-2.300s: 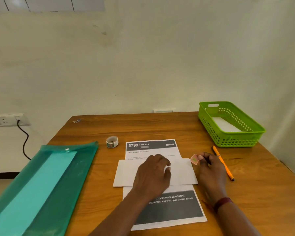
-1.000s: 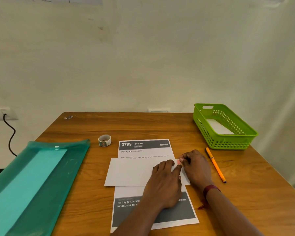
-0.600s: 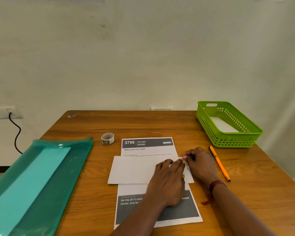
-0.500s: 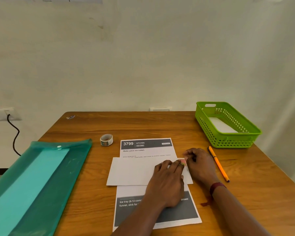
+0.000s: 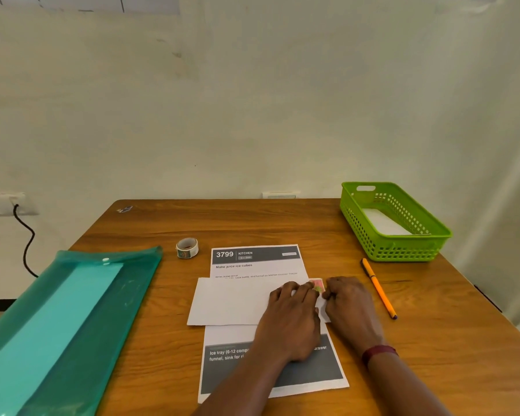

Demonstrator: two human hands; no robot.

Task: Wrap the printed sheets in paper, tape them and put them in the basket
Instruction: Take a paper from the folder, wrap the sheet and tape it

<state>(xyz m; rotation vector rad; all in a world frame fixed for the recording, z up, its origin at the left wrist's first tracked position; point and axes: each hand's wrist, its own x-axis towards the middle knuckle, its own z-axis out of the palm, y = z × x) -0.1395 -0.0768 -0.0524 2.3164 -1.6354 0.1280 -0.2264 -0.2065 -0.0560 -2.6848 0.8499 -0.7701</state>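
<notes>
A printed sheet (image 5: 254, 265) headed "3799 KITCHEN" lies flat on the wooden table. A plain white paper (image 5: 228, 301) is folded across its middle as a band. A small pink and green piece of tape (image 5: 318, 284) sits at the band's upper right corner. My left hand (image 5: 291, 319) lies flat on the band, its fingertips pressing beside the tape. My right hand (image 5: 350, 307) rests just right of it, fingers curled, pinching the tape's right end. The green basket (image 5: 403, 250) stands at the back right, apart from both hands.
A white sheet (image 5: 382, 222) lies inside the basket. An orange pen (image 5: 379, 288) lies between the basket and my right hand. A tape roll (image 5: 187, 248) stands left of the printed sheet. A teal plastic folder (image 5: 72, 319) covers the table's left side.
My right hand carried the tape piece from beside the band onto its upper right corner. My left hand slid right along the band until its fingertips reached the tape.
</notes>
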